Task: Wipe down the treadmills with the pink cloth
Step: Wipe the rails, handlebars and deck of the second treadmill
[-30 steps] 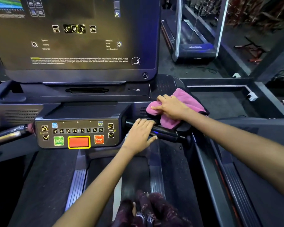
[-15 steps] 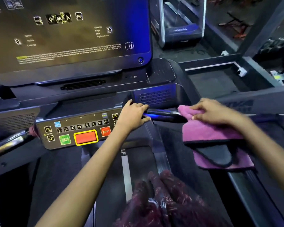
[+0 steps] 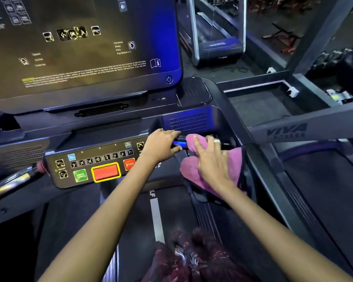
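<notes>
While the left hand (image 3: 161, 144) curls over the inner end of the short dark handlebar (image 3: 177, 143), the right hand (image 3: 213, 159) lies just beside it, fingers spread flat and pressing the pink cloth (image 3: 194, 169) onto the bar. The bar's long axis runs left to right — so the right hand, nearer its outer end, is likely to wipe along it. Below the bar, the cloth hangs loose.

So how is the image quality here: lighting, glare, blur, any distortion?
Head view: dim room, blue light glinting on the black handlebar; yellowish glare across the big dark console screen; wide-angle bending at the edges; the pink cloth and both hands look reasonably sharp.
</notes>
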